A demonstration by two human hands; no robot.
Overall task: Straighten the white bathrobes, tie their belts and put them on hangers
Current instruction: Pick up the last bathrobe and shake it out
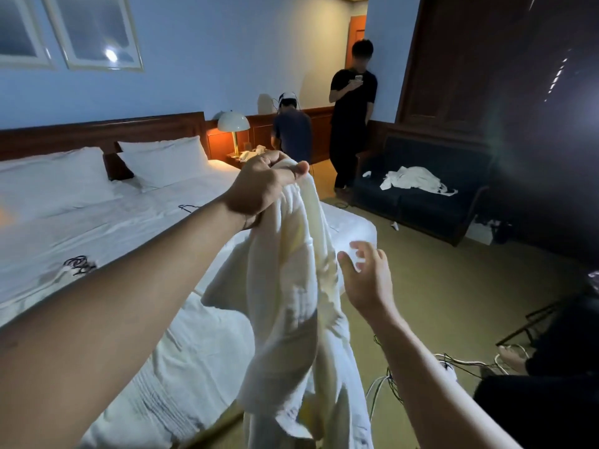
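Beside the white-sheeted bed (pixel 97 228), the left hand (pixel 262 186) pinches the bunched top of a soft white terry bathrobe (pixel 291 303) hanging limp in mid-air, the right hand (pixel 366 277) spread-fingered just beside it; judged light, floppy, best gripped at collar or shoulders.

bed (pixel 97 234): pillows (pixel 162 163), hanger (pixel 189 208) | sofa (pixel 418 202): bathrobe (pixel 415 179)

The left hand (pixel 262 186) grips a white bathrobe (pixel 291 303) by its top, holding it up beside the bed (pixel 113 228). The right hand (pixel 366 280) hovers just beside the cloth, fingers (pixel 359 246) spread. Another bathrobe (pixel 413 179) lies crumpled on the dark sofa (pixel 421 205).
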